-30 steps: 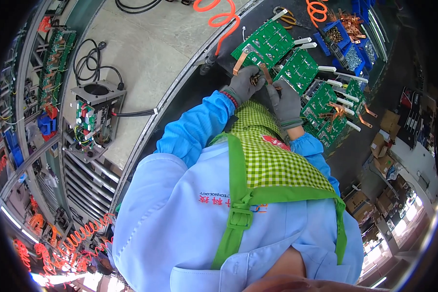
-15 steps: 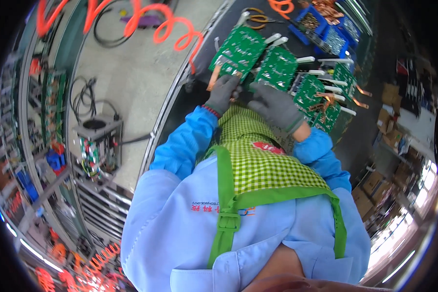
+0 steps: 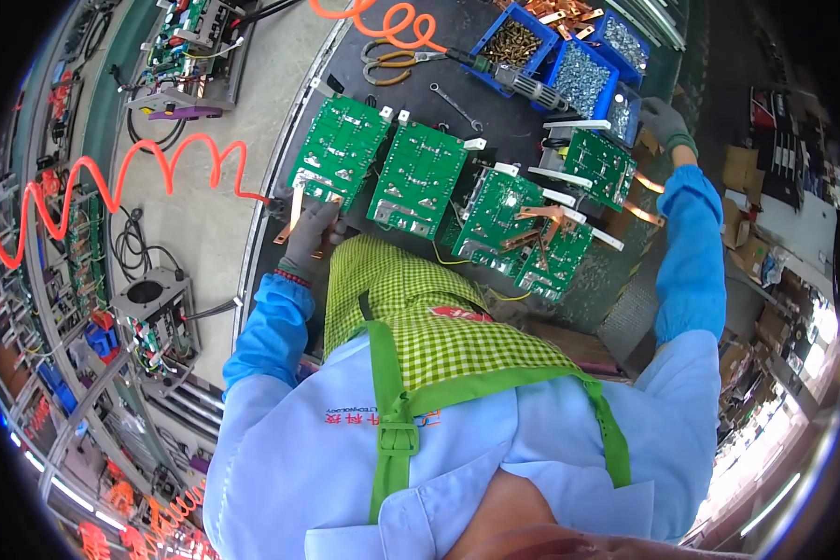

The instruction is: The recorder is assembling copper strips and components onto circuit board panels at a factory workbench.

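Along near side of dark bench (image 3: 415, 93), person's gloved left hand (image 3: 308, 238) partly curled at lower end of leftmost green board (image 3: 339, 140), beside copper strip (image 3: 296, 207); can't tell whether it grips anything. Far over to right, gloved right hand (image 3: 665, 123) reaches out, fingers loosely bent, just beside blue bin (image 3: 635, 126); hold unclear. Pliers (image 3: 392, 64) and wrench (image 3: 455, 106) lie beyond boards, silver driver (image 3: 532, 89) near brass screws (image 3: 513, 44).

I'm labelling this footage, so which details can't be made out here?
Head view: the left hand's exact grip, hidden by its own fingers.
Head view: whether the right hand holds anything, its palm hidden by its back.
Head view: the upper orange hose's far end, cut off by the top edge.
Head view: the silver pieces' exact kind, too small.
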Demonstrator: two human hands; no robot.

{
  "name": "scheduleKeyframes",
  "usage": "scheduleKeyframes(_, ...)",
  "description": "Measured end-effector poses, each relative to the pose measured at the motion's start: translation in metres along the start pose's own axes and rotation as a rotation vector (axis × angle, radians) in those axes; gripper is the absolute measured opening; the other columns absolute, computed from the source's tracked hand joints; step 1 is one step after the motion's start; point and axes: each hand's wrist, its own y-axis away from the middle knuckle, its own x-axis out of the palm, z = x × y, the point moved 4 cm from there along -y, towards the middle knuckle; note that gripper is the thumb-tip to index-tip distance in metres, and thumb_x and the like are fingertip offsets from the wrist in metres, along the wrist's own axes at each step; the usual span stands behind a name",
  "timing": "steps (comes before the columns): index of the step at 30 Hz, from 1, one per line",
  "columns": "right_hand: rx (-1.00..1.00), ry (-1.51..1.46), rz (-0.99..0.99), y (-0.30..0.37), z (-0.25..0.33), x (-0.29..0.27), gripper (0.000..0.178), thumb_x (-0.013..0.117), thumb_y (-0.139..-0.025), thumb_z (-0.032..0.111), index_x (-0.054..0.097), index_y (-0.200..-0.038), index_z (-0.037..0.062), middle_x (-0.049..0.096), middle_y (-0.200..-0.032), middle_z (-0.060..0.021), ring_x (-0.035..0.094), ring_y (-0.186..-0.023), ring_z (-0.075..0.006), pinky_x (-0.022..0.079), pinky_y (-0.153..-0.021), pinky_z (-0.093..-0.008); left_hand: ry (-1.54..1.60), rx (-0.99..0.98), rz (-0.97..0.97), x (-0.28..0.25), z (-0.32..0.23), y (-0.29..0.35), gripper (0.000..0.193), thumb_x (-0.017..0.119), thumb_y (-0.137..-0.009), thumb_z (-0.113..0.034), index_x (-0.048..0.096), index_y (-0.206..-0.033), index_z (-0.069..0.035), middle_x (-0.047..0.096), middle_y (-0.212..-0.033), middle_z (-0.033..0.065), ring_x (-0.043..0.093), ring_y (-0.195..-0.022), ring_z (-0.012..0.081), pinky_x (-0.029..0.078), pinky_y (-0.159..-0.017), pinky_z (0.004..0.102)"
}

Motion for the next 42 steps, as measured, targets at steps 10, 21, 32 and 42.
scheduleKeyframes(10, 0.018, 0.161, 0.05, -0.064, -0.021, 0.124, 0.05, 0.055, -0.077, 0.023, 0.051, -0.125, 0.0102, 0.056, -0.118, -0.024, 0.055, -0.107, -0.0402, 0.044, -0.094, -0.0442, 0.074, 0.003, -0.101, -0.003, 0.01, 0.01, 0.013, 0.055, -0.091, -0.018, 0.055, -0.1, -0.008, 0.053, -0.078, -0.0014, 0.051, -0.064, 0.0072, 0.037, -0.048, 0.018)
scheduleKeyframes(21, 0.065, 0.007, 0.06, -0.059, -0.026, 0.115, 0.045, 0.057, -0.076, 0.022, 0.057, -0.119, 0.0095, 0.059, -0.113, -0.0228, 0.057, -0.105, -0.0383, 0.045, -0.091, -0.0427, 0.128, -0.016, -0.056, 0.009, 0.005, 0.007, 0.016, 0.054, -0.091, -0.016, 0.053, -0.102, -0.005, 0.052, -0.081, 0.0015, 0.048, -0.063, 0.0098, 0.036, -0.049, 0.0197)
scheduleKeyframes(32, -0.023, 0.02, -0.28, -0.053, -0.04, 0.082, 0.025, 0.054, -0.084, 0.03, 0.066, -0.096, 0.0111, 0.065, -0.096, -0.0173, 0.061, -0.092, -0.0354, 0.048, -0.081, -0.0427, 0.103, -0.013, -0.048, 0.006, 0.001, 0.007, 0.017, 0.055, -0.092, -0.02, 0.054, -0.101, -0.006, 0.054, -0.08, 0.0011, 0.049, -0.062, 0.0077, 0.038, -0.047, 0.0188)
scheduleKeyframes(42, -0.586, 0.255, 0.01, -0.042, 0.077, 0.113, 0.022, 0.056, -0.08, 0.011, 0.062, -0.101, 0.01, 0.054, -0.118, -0.0175, 0.057, -0.1, -0.0359, 0.047, -0.086, -0.0429, 0.092, -0.014, -0.08, 0.008, 0.004, 0.009, 0.014, 0.058, -0.09, -0.019, 0.054, -0.098, -0.008, 0.053, -0.077, -0.0015, 0.05, -0.061, 0.0063, 0.038, -0.048, 0.0179)
